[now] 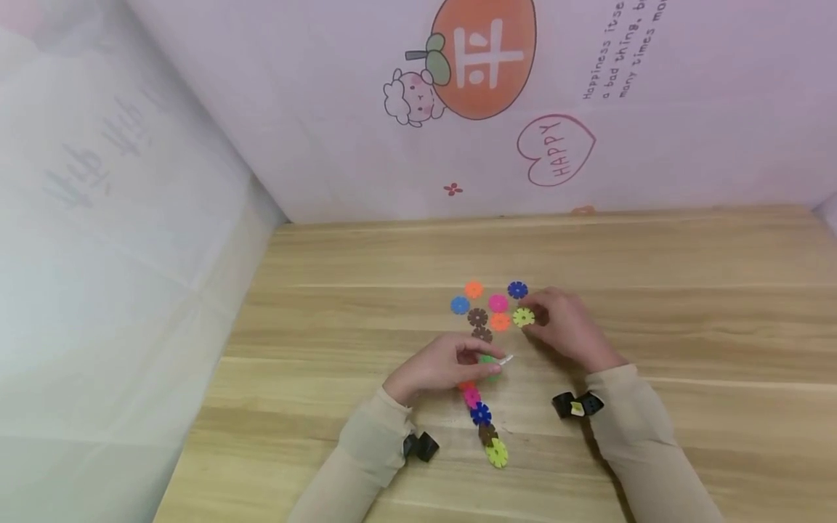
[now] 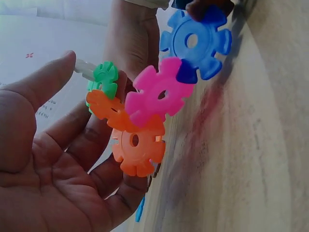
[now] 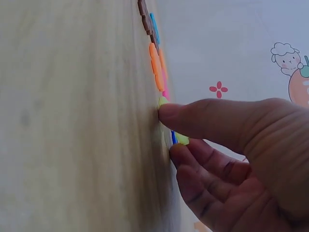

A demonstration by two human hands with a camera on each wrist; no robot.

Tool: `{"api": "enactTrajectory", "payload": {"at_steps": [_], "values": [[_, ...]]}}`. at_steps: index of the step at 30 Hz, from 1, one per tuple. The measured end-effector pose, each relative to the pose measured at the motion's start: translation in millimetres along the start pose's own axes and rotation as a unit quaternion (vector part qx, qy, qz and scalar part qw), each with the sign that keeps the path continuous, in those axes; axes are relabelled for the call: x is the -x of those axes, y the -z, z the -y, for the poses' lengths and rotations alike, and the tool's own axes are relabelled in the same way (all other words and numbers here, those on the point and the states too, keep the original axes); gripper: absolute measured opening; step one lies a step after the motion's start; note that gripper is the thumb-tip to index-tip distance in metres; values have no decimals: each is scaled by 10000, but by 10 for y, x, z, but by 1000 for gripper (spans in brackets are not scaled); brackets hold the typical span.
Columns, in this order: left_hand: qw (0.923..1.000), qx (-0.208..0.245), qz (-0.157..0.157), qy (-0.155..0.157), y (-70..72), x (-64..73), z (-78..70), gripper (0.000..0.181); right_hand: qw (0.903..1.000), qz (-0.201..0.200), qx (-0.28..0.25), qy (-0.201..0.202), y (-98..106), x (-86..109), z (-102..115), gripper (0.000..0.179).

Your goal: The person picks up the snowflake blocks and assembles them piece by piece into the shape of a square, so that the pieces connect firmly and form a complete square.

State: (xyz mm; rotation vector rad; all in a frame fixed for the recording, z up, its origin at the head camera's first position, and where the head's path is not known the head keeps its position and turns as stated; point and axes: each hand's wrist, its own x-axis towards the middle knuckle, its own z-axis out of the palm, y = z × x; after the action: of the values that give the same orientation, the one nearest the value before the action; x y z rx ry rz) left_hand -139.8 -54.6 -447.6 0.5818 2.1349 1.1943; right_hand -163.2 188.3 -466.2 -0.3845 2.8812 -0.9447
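Note:
My left hand (image 1: 441, 367) holds one end of a chain of notched plastic snowflake discs (image 1: 481, 413), pinching at a white disc (image 2: 86, 69). Beyond it come green (image 2: 107, 77), orange, pink (image 2: 159, 92) and blue (image 2: 195, 46) discs, then brown and a yellow-green disc (image 1: 498, 453) at the near end. My right hand (image 1: 567, 327) pinches a loose yellow-green disc (image 1: 523, 317) between thumb and fingers, at the table surface. Close to it lie a dark blue disc (image 1: 518, 290), a pink disc (image 1: 498, 303) and an orange disc (image 1: 500, 322).
Other loose discs lie left of the right hand: orange (image 1: 474, 290), light blue (image 1: 460, 305) and brown (image 1: 478, 317). They rest on the wooden table (image 1: 314, 290). A printed cloth (image 1: 327, 131) hangs behind the table, and another covers the left side.

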Motion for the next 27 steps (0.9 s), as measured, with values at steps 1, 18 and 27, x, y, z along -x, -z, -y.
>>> {"api": "enactTrajectory", "payload": {"at_steps": [1,18,27], "values": [[10000,-20,-8,-5,4,2,4,28,10000,9,-6,24,7,4,2,39],[9977,624,277,51,-158,189,152,25,9983,120,-548,-178,-169,397,2,17],[9984,401,287,-285,44,67,72,33,9815,333,-1800,-557,82,314,102,19]]}}
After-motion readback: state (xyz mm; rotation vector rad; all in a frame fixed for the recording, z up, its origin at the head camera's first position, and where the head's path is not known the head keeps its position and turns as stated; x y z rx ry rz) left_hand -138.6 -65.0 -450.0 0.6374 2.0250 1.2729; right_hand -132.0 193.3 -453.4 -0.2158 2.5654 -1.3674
